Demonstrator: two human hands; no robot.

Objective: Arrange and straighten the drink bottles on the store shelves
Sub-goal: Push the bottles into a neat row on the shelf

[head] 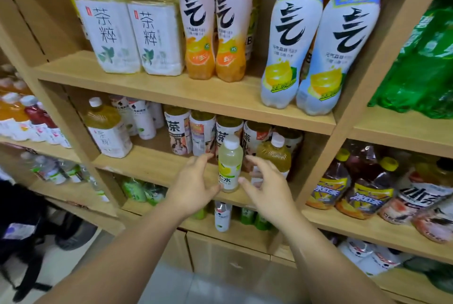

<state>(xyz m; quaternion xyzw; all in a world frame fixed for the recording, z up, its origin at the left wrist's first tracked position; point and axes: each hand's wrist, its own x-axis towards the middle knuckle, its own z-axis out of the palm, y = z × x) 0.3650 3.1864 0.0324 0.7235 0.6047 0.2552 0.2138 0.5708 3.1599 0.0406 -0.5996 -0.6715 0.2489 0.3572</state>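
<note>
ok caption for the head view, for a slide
Left hand and right hand flank a small lemon bottle at the shelf edge.

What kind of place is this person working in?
Probably a small shop's drinks section: wooden shelves stocked with rows of matching labelled bottles, such as tea bottles and lemon soda bottles.

Pale matt wood-grain board is seen on the shelves (186, 90); clear glossy plastic — wrapped in smooth printed film — on the bottles (229, 166).
</note>
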